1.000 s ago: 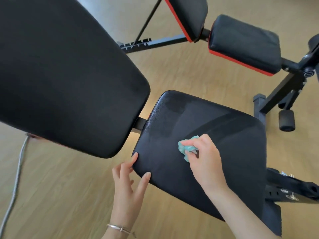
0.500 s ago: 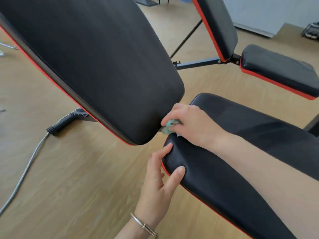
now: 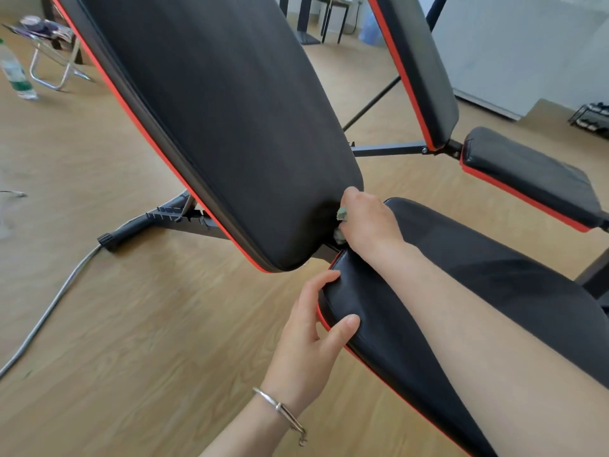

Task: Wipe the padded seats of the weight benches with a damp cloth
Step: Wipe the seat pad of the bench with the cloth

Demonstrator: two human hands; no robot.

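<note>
**A:** There was the right hand (image 3: 369,219), fingers curled tight round the cloth (image 3: 342,213). Only a scrap of pale green poked out past the knuckles!

**B:** And where on the bench did that put it?

**A:** Right at the back edge of the seat pad (image 3: 478,291), pushed into the gap under the lower end of the backrest pad (image 3: 230,127). The cloth touched the backrest pad's bottom edge. Whether it met the seat pad as well, I couldn't tell, because the hand covered that spot.

**B:** What about the other side?

**A:** The left hand (image 3: 306,338) gripped the seat pad's near back corner. The thumb pressed on the top surface and the index finger lay along the rounded edge, while the other fingers tucked down the side, mostly hidden. A silver bracelet (image 3: 280,407) sat on that wrist.

**B:** And around it?

**A:** A second bench stood beyond the far edge of the seat pad, with its backrest (image 3: 418,77) raised and its seat (image 3: 527,179) flat, both trimmed in red. On the wooden floor (image 3: 148,341) a grey cable (image 3: 49,308) ran up to the frame foot (image 3: 131,229) at the left. A water bottle (image 3: 14,74) stood just beside a folding stool (image 3: 56,61) toward the far left corner.
</note>
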